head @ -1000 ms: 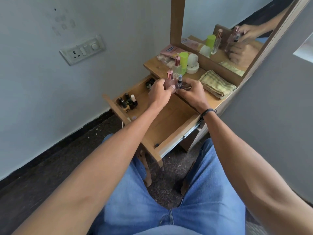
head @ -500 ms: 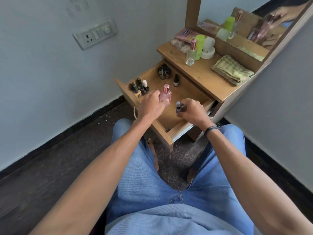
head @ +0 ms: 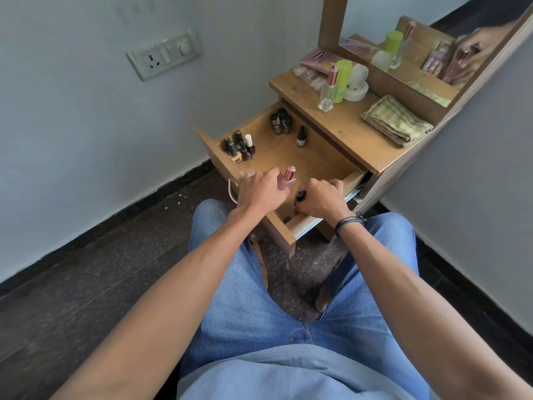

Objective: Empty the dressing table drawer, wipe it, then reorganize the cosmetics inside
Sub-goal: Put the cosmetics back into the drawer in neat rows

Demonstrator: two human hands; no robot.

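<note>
The drawer (head: pixel 313 157) of the dressing table (head: pixel 340 125) stands pulled fully out, with both hands inside its near end. The left hand (head: pixel 261 190) is curled around the body of a pink perfume bottle (head: pixel 86 176), fingers wrapped on its left side; the rose-gold cap stands upright and clear above the knuckles. The right hand (head: pixel 323 199) is closed around a small dark-capped bottle (head: pixel 300 196) (cap showing just left of the thumb); how tightly it is held cannot be told, as the fingers hide the bottle's body. The right wrist rests near the drawer's front edge.

Further in, a cluster of nail polish bottles (head: pixel 239 145) stands in the drawer's left corner, a second group of dark bottles (head: pixel 280 120) against the back, and a single dropper bottle (head: pixel 301 136) apart from both.

On the tabletop: a clear perfume bottle (head: pixel 328 90), a green container (head: pixel 343 77), a white jar (head: pixel 357 83) and a folded cloth (head: pixel 396 121).
</note>
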